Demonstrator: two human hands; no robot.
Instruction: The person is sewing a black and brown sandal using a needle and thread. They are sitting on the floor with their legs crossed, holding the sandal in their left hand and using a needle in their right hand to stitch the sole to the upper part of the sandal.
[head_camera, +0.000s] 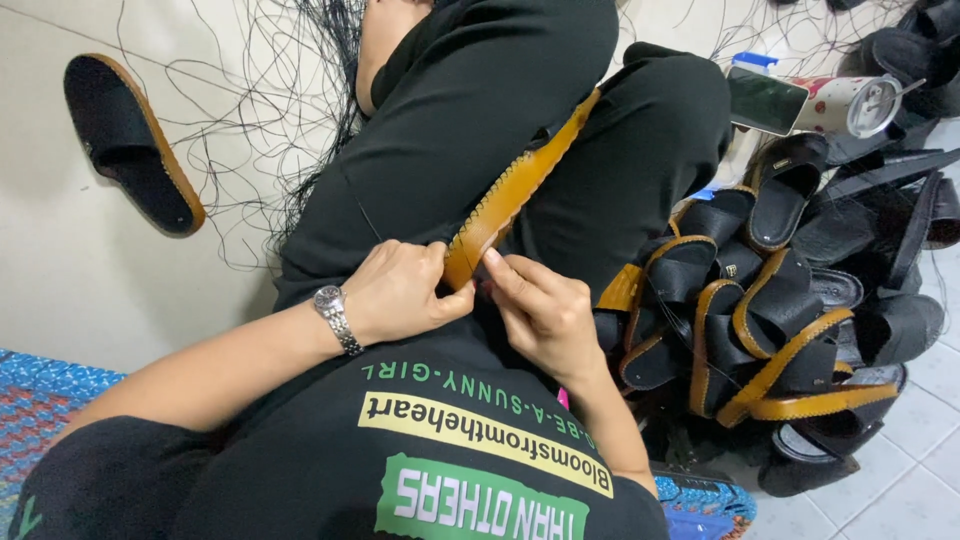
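The left hand (400, 292) and right hand (545, 312) are pinching the near end of the tan sole (515, 185) lying across the lap; judged best, each grip is staying clamped beside the stitched edge, holding it taut.

The person wears a black T-shirt (420, 470) with yellow and green printed panels and black trousers (480, 110). A silver metal wristwatch (335, 315) sits just behind the left hand (400, 290); the right hand (545, 315) is bare.
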